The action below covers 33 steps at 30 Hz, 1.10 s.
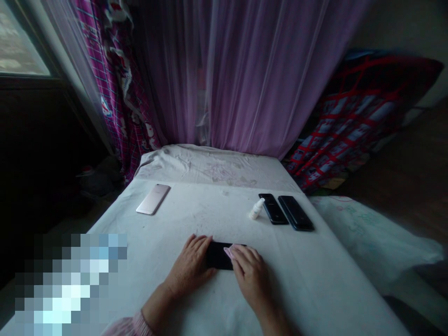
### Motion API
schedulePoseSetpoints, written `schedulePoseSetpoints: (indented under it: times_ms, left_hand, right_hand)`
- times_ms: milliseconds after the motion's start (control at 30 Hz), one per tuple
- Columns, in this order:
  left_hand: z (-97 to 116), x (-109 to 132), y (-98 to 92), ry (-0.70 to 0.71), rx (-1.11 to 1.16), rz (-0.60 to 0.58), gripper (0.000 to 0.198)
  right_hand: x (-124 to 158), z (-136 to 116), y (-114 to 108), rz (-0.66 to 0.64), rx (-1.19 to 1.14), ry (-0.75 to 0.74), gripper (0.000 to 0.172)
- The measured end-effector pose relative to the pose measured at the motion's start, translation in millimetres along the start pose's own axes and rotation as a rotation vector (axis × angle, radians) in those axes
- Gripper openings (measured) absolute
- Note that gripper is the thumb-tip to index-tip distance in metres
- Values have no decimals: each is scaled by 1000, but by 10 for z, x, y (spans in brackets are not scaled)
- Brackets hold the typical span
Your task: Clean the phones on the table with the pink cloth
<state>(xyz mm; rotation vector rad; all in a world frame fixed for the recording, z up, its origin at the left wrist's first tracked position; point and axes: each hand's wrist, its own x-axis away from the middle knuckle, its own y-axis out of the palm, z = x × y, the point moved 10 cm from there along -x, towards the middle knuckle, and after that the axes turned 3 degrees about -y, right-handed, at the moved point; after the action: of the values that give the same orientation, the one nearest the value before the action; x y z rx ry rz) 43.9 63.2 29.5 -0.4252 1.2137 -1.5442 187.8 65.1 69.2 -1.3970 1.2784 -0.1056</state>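
A dark smartphone (217, 256) lies flat and sideways on the cloth-covered table, between my two hands. My left hand (192, 262) grips its left end, thumb along the near edge and fingers at the far edge. Over the right part of the phone, my right hand (249, 267) presses a small pink cloth (229, 252) against the screen. Most of that cloth is hidden under the fingers. Beyond my right hand stands a small white spray bottle (257, 209), close to a black smartphone (273, 208).
Another dark phone (296, 213) lies at the table's right edge. A rose-gold phone (153, 199) rests at the far left. The white tablecloth (210, 205) is wrinkled at the back, before purple curtains (252, 79). A pixelated patch hides the lower left.
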Motion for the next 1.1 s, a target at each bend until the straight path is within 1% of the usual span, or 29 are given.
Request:
schedulePoseSetpoints:
  times_ms: [67, 167, 300, 400, 467, 567, 733, 900, 1000, 1100]
  left_hand:
    - [-35, -4, 14, -33, 14, 1, 86]
    - [-68, -25, 25, -75, 18, -2, 86]
    - [-62, -45, -31, -113, -20, 1, 83]
    - [-44, -48, -61, -141, -38, -31, 76]
    - [-29, -50, -69, -148, -32, -50, 72]
    - [-28, -51, -57, -156, -21, -74, 72]
    - [-40, -50, -42, -157, -3, -77, 72]
    - [-46, -53, -18, -152, 1, -94, 71]
    - [-55, -45, -18, -144, -3, -82, 71]
    - [-51, -31, -20, -121, -12, -64, 71]
  right_hand:
    - [-8, -39, 33, -31, 8, 12, 25]
    - [-15, -52, 16, -18, 32, 28, 25]
    - [4, 91, -112, 78, 89, 49, 26]
    - [48, 255, -235, 169, 166, 68, 24]
    - [69, 348, -227, 164, 196, 89, 26]
    - [73, 398, -117, 101, 202, 104, 28]
    - [33, 294, 11, 56, 203, 83, 29]
    - [-79, 74, 143, -5, 184, 79, 30]
    - [-144, -38, 206, -44, 168, 82, 30]
    - [-141, 0, 178, -56, 170, 106, 31]
